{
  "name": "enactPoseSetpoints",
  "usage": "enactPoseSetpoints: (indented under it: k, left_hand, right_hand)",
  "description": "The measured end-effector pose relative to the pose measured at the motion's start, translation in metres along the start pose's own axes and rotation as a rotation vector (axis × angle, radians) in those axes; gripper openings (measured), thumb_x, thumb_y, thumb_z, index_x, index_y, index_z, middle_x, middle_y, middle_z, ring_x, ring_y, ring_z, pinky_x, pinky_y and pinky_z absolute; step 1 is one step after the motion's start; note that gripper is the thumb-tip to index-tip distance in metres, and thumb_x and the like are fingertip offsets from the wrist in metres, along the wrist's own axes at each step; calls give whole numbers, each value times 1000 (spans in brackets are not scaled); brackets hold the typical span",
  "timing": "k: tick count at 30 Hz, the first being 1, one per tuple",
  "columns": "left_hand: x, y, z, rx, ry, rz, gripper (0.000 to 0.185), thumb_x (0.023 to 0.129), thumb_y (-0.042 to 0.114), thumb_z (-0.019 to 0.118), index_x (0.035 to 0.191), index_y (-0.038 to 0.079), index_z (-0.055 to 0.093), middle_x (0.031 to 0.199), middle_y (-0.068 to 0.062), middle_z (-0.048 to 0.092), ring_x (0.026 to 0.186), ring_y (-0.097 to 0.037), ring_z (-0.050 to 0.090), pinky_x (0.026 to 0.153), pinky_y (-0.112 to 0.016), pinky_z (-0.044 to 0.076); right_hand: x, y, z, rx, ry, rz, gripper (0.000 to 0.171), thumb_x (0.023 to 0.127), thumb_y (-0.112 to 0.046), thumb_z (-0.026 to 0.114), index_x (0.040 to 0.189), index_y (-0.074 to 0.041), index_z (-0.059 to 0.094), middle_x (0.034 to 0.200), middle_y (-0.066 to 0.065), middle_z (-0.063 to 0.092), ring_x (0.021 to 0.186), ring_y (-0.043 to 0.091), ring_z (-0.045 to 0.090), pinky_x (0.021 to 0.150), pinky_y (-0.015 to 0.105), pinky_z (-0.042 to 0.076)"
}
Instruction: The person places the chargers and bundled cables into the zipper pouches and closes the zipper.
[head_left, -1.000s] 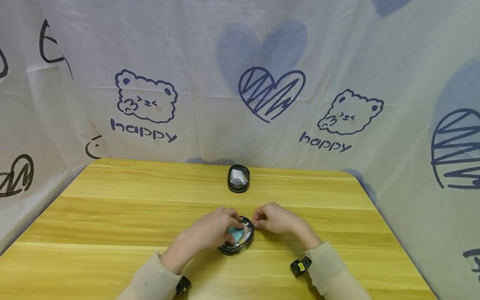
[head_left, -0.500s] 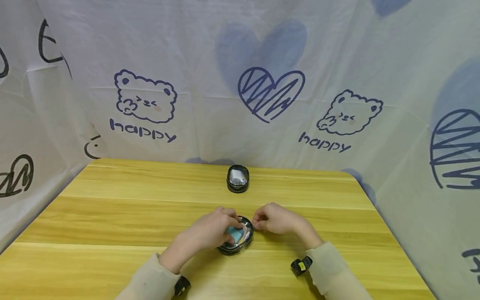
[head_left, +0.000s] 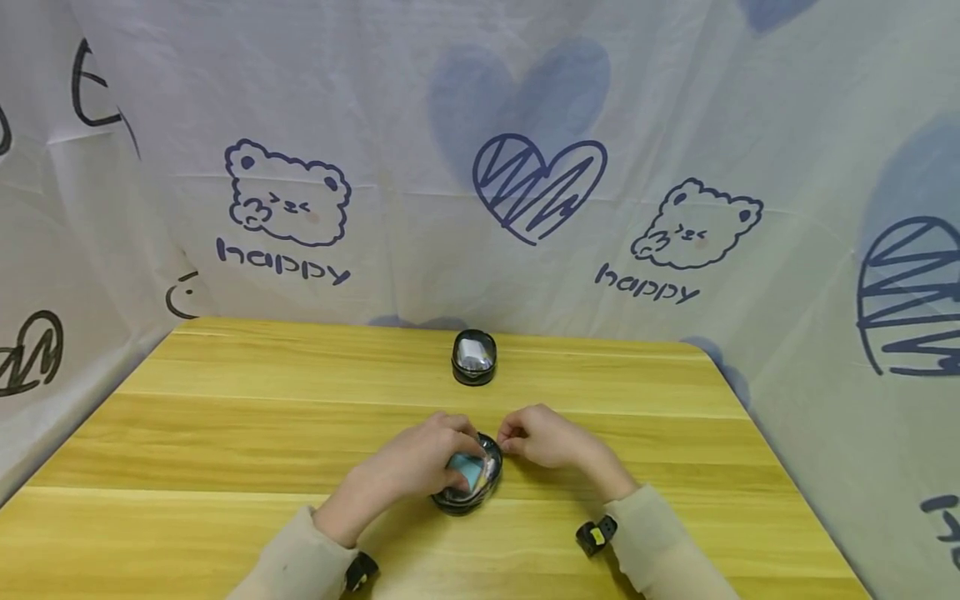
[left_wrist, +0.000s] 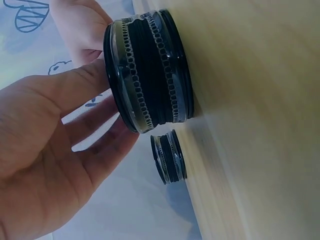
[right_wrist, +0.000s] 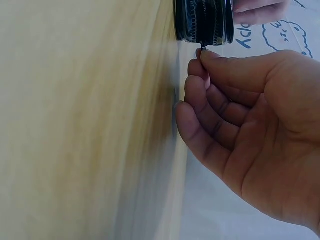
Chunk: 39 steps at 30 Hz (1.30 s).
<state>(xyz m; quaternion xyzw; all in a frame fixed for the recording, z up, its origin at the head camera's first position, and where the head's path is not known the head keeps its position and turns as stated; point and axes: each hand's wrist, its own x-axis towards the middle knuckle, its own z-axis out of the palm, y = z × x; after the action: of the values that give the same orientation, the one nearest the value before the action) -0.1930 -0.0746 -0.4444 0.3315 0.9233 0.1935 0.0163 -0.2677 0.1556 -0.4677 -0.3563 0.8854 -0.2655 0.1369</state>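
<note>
A small oval zip pouch (head_left: pixel 491 483) with a clear top and black edging stands on the table in front of me. Something teal shows through its top, partly behind my fingers. My left hand (head_left: pixel 423 454) reaches over the pouch and holds it by its top, thumb on the near side and fingers on the far side. In the left wrist view, the zip band (left_wrist: pixel 150 70) runs round the side of the pouch. At the right end, my right hand (head_left: pixel 543 437) pinches the zipper pull (right_wrist: pixel 203 46) between thumb and index finger, the other fingers curled.
A second, similar pouch (head_left: pixel 474 357) with clear top and black edging stands further back on the wooden table (head_left: pixel 225 433). Behind the table hangs a white cloth (head_left: pixel 405 125) printed with bears and hearts.
The whole view has shifted slightly. My right hand and the front pouch sit a little further left in it, and both hands keep their hold.
</note>
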Motion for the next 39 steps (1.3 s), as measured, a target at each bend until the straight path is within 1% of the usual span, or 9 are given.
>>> enactPoseSetpoints:
  k: [2, 5, 13, 20, 26, 29, 32, 37, 39]
  left_hand:
    - [0, -1, 0, -2, -7, 18, 38, 82, 16, 89, 117, 8, 79, 124, -4, 69, 117, -26, 60, 97, -41, 55]
    - [0, -2, 0, -5, -24, 28, 38, 84, 14, 87, 120, 7, 78, 127, -5, 69, 120, -26, 59, 100, -41, 55]
    - [-2, -1, -1, -25, -57, -3, 36, 88, 9, 84, 123, 6, 76, 131, -5, 68, 125, -27, 58, 105, -43, 52]
    - [-2, 3, 1, 9, -69, -39, 36, 87, 8, 84, 122, 9, 77, 131, 1, 68, 126, -25, 58, 104, -42, 53]
    - [-2, 4, 3, 19, -56, -28, 35, 86, 7, 84, 120, 10, 78, 129, 2, 69, 124, -24, 59, 104, -41, 53]
    - [-1, 3, 3, 14, -56, -33, 35, 86, 9, 84, 120, 10, 78, 128, 1, 69, 124, -25, 59, 104, -41, 53]
    - [-1, 2, 3, 12, -47, -37, 35, 87, 13, 85, 120, 10, 78, 127, 0, 69, 122, -25, 59, 102, -42, 54]
    - [-1, -4, 2, 3, -14, 8, 38, 84, 25, 87, 118, 10, 78, 120, -1, 70, 111, -24, 62, 93, -38, 56]
    - [-2, -5, 0, -9, -15, 28, 39, 84, 25, 87, 118, 9, 78, 120, -2, 70, 108, -24, 62, 93, -36, 56]
  right_hand:
    - [0, 0, 0, 3, -4, 2, 9, 100, -9, 69, 92, -10, 73, 85, -5, 68, 78, 8, 57, 74, 27, 50]
    - [0, 1, 0, 6, -8, -1, 9, 100, -9, 69, 92, -10, 73, 85, -5, 69, 78, 8, 57, 73, 27, 50]
    - [0, 2, -1, 3, -16, -10, 9, 100, -10, 69, 92, -10, 74, 85, -6, 69, 78, 6, 56, 73, 25, 50]
    - [-4, 3, -6, 8, -104, -42, 12, 99, -6, 69, 88, -10, 73, 80, -6, 66, 72, 4, 55, 68, 23, 49]
    - [-5, 4, -7, 43, -151, -15, 12, 100, -7, 69, 89, -11, 73, 79, -6, 66, 71, 5, 56, 66, 23, 49]
    - [-5, 6, -6, 48, -136, -8, 12, 100, -7, 68, 89, -11, 73, 79, -6, 66, 70, 6, 56, 65, 23, 48]
    - [-4, 6, -5, 31, -94, -14, 12, 99, -7, 68, 90, -11, 74, 81, -5, 67, 71, 6, 55, 66, 23, 49]
    - [0, 4, -1, -1, -19, -6, 10, 100, -10, 69, 92, -12, 75, 85, -7, 69, 78, 7, 58, 74, 26, 52]
    - [1, 2, 0, -3, -1, 3, 10, 100, -10, 69, 92, -13, 75, 86, -8, 69, 80, 8, 59, 77, 28, 52]
